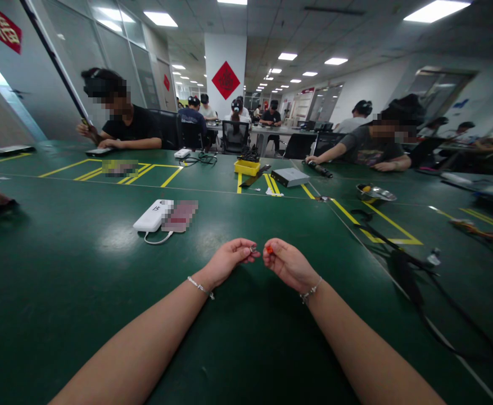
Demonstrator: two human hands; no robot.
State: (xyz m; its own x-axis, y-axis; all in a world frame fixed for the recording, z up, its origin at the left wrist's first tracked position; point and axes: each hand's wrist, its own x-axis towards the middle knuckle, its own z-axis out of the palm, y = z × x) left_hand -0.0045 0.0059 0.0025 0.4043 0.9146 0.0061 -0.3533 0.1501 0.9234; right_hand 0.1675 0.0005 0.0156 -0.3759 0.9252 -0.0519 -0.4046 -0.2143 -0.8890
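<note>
Now a small orange piece (270, 250) is pinched in the right hand (290, 264), just beside a silvery bit (253, 248), perhaps metal, that the left hand (230, 260) grips in its fingertips. Both hands are over the green table (246, 343), where a white power bank (154, 216) lies beyond. Either tiny piece could slip and skitter away if a pinch loosens.

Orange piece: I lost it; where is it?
The orange piece is just right of centre in the head view, in the right hand, near the left hand.
</note>
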